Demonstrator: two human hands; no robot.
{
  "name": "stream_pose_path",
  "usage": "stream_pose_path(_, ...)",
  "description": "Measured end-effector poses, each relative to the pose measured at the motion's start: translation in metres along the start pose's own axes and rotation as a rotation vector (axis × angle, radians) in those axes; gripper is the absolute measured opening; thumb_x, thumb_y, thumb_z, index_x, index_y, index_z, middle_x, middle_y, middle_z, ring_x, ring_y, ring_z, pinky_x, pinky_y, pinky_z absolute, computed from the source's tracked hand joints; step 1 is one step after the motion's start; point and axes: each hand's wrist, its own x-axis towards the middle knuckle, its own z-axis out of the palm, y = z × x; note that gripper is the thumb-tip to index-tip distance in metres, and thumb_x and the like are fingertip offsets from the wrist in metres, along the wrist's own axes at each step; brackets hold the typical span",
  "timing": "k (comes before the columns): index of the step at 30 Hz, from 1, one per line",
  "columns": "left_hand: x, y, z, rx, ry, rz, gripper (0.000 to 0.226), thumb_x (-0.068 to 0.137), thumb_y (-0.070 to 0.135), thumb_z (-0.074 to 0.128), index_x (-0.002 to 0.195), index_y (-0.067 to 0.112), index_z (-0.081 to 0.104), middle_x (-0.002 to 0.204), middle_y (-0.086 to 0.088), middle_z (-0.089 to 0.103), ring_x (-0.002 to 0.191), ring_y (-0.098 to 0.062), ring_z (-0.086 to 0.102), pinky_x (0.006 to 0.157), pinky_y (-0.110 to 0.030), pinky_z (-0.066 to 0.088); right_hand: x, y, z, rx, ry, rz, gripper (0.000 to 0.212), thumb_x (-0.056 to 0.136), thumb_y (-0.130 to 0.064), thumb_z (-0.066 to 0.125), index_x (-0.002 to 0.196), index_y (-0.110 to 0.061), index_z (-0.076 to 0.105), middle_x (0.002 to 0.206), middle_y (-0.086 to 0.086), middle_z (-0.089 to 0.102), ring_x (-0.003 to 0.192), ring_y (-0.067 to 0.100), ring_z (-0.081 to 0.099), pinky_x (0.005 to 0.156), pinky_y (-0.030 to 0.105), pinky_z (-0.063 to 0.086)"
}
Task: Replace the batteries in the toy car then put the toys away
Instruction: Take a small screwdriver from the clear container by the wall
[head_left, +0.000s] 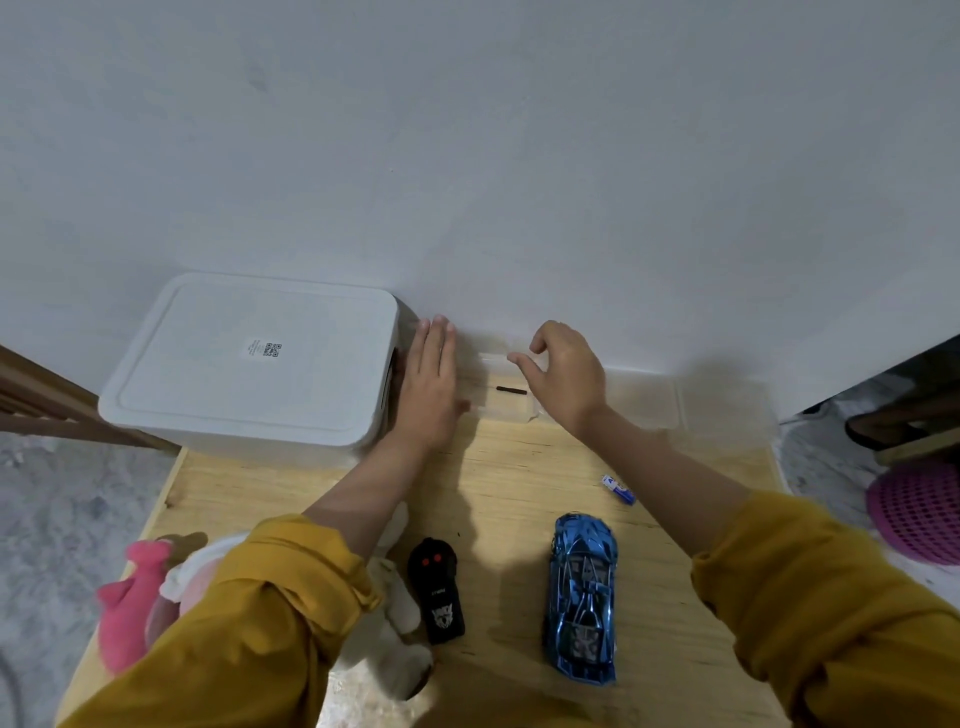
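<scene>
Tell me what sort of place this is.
Probably a room in a home: a low wooden table pushed against a plain white wall, toys like a blue toy car and plush toys, a speckled floor.

On the pale wooden desk (519, 467), the left hand (428, 387) lies flat beside a lidded white plastic box (249, 364); the right hand (566, 374), fingers (519, 358) curled, hovers over a clear plastic tray (649, 400). Nearer sit a glossy blue toy car (582, 597) and a black remote control (436, 590).
</scene>
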Motion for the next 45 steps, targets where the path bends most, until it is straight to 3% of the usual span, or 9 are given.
stream_pose_path(3, 0.001, 0.002, -0.001, 0.007, -0.01, -0.01, 0.118, 0.055, 0.028, 0.09, 0.143, -0.01, 0.022, 0.152, -0.026, 0.022, 0.143, -0.039, 0.012, 0.116, -0.042, 0.011, -0.013, 0.006, 0.011, -0.013, -0.014, -0.041, 0.02, 0.083, -0.023, 0.068, 0.078, -0.009, 0.055, 0.077, 0.003, 0.059, 0.077, 0.022, 0.054, 0.067, 0.034, 0.046)
stream_pose_path(8, 0.001, 0.003, 0.001, 0.006, -0.034, -0.026, 0.12, 0.057, 0.032, 0.088, 0.145, -0.008, 0.016, 0.155, -0.023, 0.014, 0.144, -0.033, 0.003, 0.118, -0.039, 0.005, -0.009, 0.01, 0.031, -0.116, -0.285, -0.058, 0.006, 0.087, -0.011, 0.061, 0.089, -0.006, 0.065, 0.092, 0.009, 0.066, 0.096, 0.029, 0.057, 0.072, 0.034, 0.044)
stream_pose_path(13, 0.003, 0.002, 0.001, -0.012, -0.044, -0.044, 0.121, 0.054, 0.03, 0.089, 0.145, -0.008, 0.018, 0.154, -0.024, 0.016, 0.143, -0.031, 0.003, 0.118, -0.034, -0.001, 0.011, 0.005, 0.042, -0.307, -0.477, -0.012, 0.022, 0.087, -0.005, 0.053, 0.103, -0.014, 0.067, 0.104, 0.009, 0.068, 0.099, 0.031, 0.062, 0.075, 0.035, 0.05)
stream_pose_path(19, 0.004, 0.0, 0.004, -0.088, -0.03, -0.053, 0.116, 0.058, 0.028, 0.084, 0.145, -0.008, 0.016, 0.154, -0.024, 0.014, 0.143, -0.027, -0.005, 0.117, -0.026, -0.013, 0.022, 0.001, 0.048, -0.493, -0.589, -0.016, 0.026, 0.08, 0.008, 0.049, 0.091, -0.01, 0.064, 0.098, 0.01, 0.067, 0.096, 0.033, 0.063, 0.068, 0.03, 0.041)
stream_pose_path(24, 0.004, -0.001, 0.003, -0.095, -0.015, -0.039, 0.106, 0.072, 0.065, 0.042, 0.143, -0.01, 0.021, 0.152, -0.028, 0.02, 0.142, -0.034, 0.003, 0.119, -0.031, -0.008, 0.02, 0.005, 0.049, -0.43, -0.548, -0.019, 0.027, 0.08, 0.004, 0.051, 0.094, -0.013, 0.066, 0.097, 0.008, 0.068, 0.093, 0.032, 0.063, 0.069, 0.031, 0.046)
stream_pose_path(27, 0.005, 0.0, 0.004, -0.063, -0.01, -0.042, 0.11, 0.061, 0.035, 0.077, 0.143, -0.01, 0.02, 0.152, -0.027, 0.02, 0.142, -0.032, 0.003, 0.118, -0.029, -0.009, 0.017, 0.005, 0.045, -0.349, -0.518, 0.015, 0.026, 0.08, 0.001, 0.052, 0.095, -0.015, 0.068, 0.095, 0.008, 0.069, 0.09, 0.033, 0.064, 0.07, 0.032, 0.051)
stream_pose_path(30, 0.005, 0.0, 0.002, -0.051, -0.033, -0.055, 0.123, 0.051, 0.027, 0.089, 0.144, -0.009, 0.017, 0.153, -0.026, 0.018, 0.143, -0.028, -0.001, 0.117, -0.027, -0.011, 0.013, 0.003, 0.036, -0.316, -0.512, 0.022, 0.022, 0.086, -0.005, 0.054, 0.099, -0.014, 0.068, 0.097, 0.008, 0.07, 0.092, 0.032, 0.063, 0.072, 0.035, 0.052)
stream_pose_path(39, -0.003, 0.013, -0.016, 0.081, -0.159, -0.12, 0.111, 0.08, 0.037, 0.071, 0.148, 0.0, -0.008, 0.157, -0.014, -0.014, 0.142, -0.026, -0.022, 0.114, -0.031, -0.013, -0.034, 0.005, 0.003, -0.154, -0.236, -0.026, 0.028, 0.091, -0.01, 0.056, 0.117, -0.011, 0.064, 0.104, 0.006, 0.067, 0.105, 0.025, 0.054, 0.081, 0.037, 0.05)
stream_pose_path(45, -0.013, 0.016, -0.023, 0.104, -0.223, -0.134, 0.1, 0.09, 0.034, 0.059, 0.147, 0.001, -0.016, 0.155, -0.014, -0.022, 0.141, -0.028, -0.027, 0.11, -0.033, -0.013, -0.082, 0.016, -0.011, 0.007, -0.074, -0.061, 0.019, 0.081, -0.002, 0.067, 0.099, -0.001, 0.071, 0.083, 0.011, 0.066, 0.075, 0.027, 0.064, 0.065, 0.026, 0.049)
